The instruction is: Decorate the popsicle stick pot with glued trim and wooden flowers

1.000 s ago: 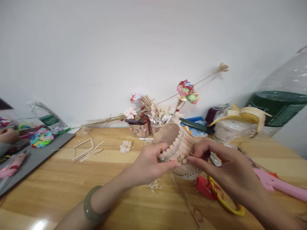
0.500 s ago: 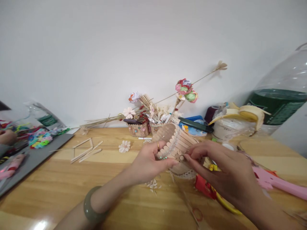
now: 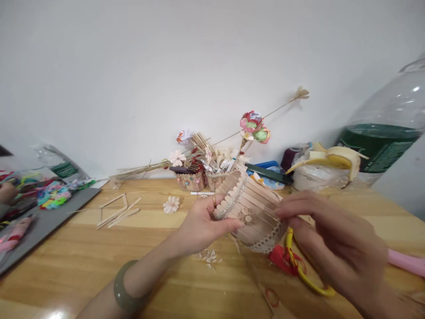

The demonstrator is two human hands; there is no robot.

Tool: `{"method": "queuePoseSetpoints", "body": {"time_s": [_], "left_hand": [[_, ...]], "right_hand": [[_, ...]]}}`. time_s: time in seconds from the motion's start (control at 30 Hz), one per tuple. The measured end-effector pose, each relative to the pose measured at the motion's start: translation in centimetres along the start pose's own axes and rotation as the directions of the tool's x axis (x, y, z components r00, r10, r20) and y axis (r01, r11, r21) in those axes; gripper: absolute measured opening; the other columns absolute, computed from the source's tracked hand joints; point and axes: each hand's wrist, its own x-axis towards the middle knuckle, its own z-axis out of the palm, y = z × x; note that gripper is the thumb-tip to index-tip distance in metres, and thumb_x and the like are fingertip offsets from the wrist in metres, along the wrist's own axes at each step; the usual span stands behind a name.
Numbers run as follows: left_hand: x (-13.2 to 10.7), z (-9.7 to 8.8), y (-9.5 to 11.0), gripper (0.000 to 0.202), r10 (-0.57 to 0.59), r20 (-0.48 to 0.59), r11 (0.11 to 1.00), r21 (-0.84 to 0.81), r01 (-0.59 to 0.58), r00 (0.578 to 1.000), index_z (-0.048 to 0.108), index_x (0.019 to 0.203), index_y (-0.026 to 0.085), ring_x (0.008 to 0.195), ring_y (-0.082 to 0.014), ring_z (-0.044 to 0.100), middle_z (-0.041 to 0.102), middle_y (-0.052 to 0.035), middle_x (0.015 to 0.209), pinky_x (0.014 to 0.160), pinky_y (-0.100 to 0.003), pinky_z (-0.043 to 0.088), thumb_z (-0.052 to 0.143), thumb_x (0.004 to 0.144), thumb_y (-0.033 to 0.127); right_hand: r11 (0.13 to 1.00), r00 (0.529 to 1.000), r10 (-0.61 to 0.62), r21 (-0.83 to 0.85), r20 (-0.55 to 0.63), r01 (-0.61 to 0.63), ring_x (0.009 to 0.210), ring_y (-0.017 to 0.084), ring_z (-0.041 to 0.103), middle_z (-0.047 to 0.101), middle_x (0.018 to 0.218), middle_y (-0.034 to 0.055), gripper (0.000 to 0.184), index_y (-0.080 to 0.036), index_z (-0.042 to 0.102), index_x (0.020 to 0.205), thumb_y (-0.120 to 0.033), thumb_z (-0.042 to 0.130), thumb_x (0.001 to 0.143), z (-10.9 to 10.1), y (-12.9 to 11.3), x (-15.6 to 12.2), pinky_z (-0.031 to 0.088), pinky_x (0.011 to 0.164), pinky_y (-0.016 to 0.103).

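Note:
My left hand (image 3: 209,223) grips a craft-stick cup (image 3: 262,204), tilted on its side, with the thumb on the outer wall and the fingers in at its mouth. Glittery trim rings the mouth, and white lace trim runs round the other end. A small wooden flower (image 3: 246,215) sits on the cup's side, just past my left thumb. At the cup's right end is my right hand (image 3: 318,235), thumb and fingers pinched together close to the wall; whatever is between the fingertips is hidden.
Yellow-handled scissors (image 3: 317,283) and a red piece (image 3: 282,260) lie beneath my right hand. Small wooden chips (image 3: 210,256), a pale flower (image 3: 171,205) and craft sticks (image 3: 116,213) lie leftward. Behind stand decorated pots (image 3: 190,181) with flowers; a large bottle (image 3: 381,141) is at right. Another person's hand (image 3: 7,192) shows far left.
My right hand has moved off the wooden flower, to the right and slightly down, beside the cup's lace-trimmed end. The flower stays on the cup, which my left hand still grips.

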Motion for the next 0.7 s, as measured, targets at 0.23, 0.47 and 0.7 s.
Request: {"method": "queuePoseSetpoints", "body": {"time_s": [0.23,0.47,0.7], "left_hand": [[-0.38,-0.19,0.05,0.024,-0.03,0.051,1.0,0.004,0.03,0.998,0.059,0.077,0.012,0.057,-0.0076,0.05,0.06,0.0009,0.067,0.058,-0.02,0.046,0.073,0.061,0.025],[-0.39,-0.34,0.1,0.024,-0.038,0.056,0.999,0.023,0.037,0.998,0.061,0.079,0.011,0.057,-0.0072,0.049,0.059,0.0009,0.067,0.057,-0.019,0.044,0.072,0.061,0.023],[-0.33,-0.34,0.13,0.026,-0.03,0.06,0.998,0.05,0.027,0.998,0.062,0.081,0.011,0.059,-0.0083,0.05,0.061,-0.0002,0.069,0.058,-0.02,0.044,0.072,0.063,0.027]], "right_hand": [[0.946,0.955,-0.228,-0.188,0.187,0.263,0.075,0.012,0.054,0.058,0.085,0.0037,0.019,-0.021,0.058,0.1,-0.011,0.05,0.085,0.39,0.47,-0.02,0.045,0.06,0.025],[0.915,0.917,-0.313,-0.18,0.247,0.36,0.076,0.013,0.057,0.063,0.081,0.0025,0.015,-0.02,0.056,0.092,-0.01,0.048,0.085,-0.21,0.8,0.22,0.046,0.062,0.026],[0.934,0.945,-0.254,-0.201,0.204,0.295,0.074,0.012,0.058,0.062,0.084,0.0025,0.017,-0.021,0.056,0.1,-0.013,0.051,0.085,0.43,0.73,-0.09,0.045,0.06,0.026]]}}
